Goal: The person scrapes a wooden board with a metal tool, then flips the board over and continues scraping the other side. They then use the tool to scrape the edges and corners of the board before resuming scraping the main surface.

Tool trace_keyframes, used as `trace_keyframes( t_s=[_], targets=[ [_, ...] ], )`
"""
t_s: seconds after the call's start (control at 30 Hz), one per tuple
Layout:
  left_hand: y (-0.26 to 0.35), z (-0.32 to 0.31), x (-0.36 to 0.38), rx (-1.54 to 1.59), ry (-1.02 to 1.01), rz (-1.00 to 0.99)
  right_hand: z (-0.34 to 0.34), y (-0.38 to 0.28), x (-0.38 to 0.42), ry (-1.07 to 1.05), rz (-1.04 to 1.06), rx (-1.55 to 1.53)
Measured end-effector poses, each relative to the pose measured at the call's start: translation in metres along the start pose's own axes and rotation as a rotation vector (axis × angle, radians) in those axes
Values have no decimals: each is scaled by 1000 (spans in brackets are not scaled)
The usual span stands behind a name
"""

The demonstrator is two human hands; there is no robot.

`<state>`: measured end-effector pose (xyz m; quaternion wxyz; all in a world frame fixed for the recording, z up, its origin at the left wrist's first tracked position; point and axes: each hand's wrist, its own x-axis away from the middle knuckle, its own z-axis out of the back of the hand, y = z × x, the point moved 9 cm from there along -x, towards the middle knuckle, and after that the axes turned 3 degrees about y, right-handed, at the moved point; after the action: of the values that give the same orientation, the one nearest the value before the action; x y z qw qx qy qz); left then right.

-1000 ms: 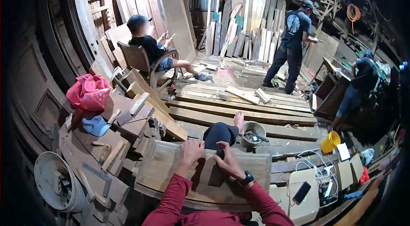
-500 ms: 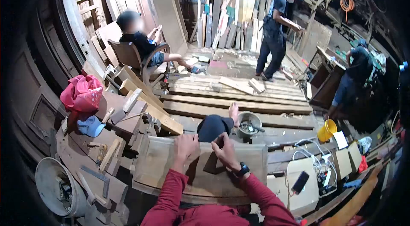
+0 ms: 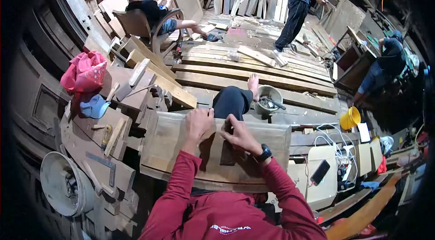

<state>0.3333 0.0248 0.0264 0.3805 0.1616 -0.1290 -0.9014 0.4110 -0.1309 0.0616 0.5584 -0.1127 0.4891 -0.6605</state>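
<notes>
A wooden panel [image 3: 258,149] with a raised frame lies across my lap. Over its far left-middle part is my left hand [image 3: 198,124], fingers curled together near the far edge; what they hold, if anything, is hidden. My right hand [image 3: 240,136] is beside it, thumb and bent forefinger apart, close over the panel. A dark flat rectangular piece [image 3: 227,155] shows on the panel below the right hand. Beyond the far edge, my bent knee [image 3: 231,100] and bare foot [image 3: 253,87] stick out.
At left are a pink bag [image 3: 84,73], a blue cap [image 3: 95,106], a metal square [image 3: 102,163] and a white bucket [image 3: 63,185]. Ahead stands a grey bucket [image 3: 268,97]. A phone [image 3: 320,172] and yellow bucket [image 3: 350,118] are right. One person [image 3: 145,11] sits; two others work.
The view has tipped downward, showing more of my shirt. My right hand's thumb and forefinger have moved apart. The left hand stays curled near the far edge.
</notes>
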Motion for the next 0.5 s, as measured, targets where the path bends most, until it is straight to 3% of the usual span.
trace_keyframes(
  t_s=[0.17, 0.3, 0.47, 0.5],
  targets=[
    [-1, 4, 0, 59, -12, 1, 26, 19, 4, 410, -149, -47],
    [0, 1, 0, 8, 3, -1, -17, 6, 10, -115, -76, 20],
    [-1, 5, 1, 23, 27, -13, 17, 11, -1, 304, -184, -101],
    [-1, 4, 2, 31, 15, -8, 10, 11, 2, 235, -185, -105]
  ],
)
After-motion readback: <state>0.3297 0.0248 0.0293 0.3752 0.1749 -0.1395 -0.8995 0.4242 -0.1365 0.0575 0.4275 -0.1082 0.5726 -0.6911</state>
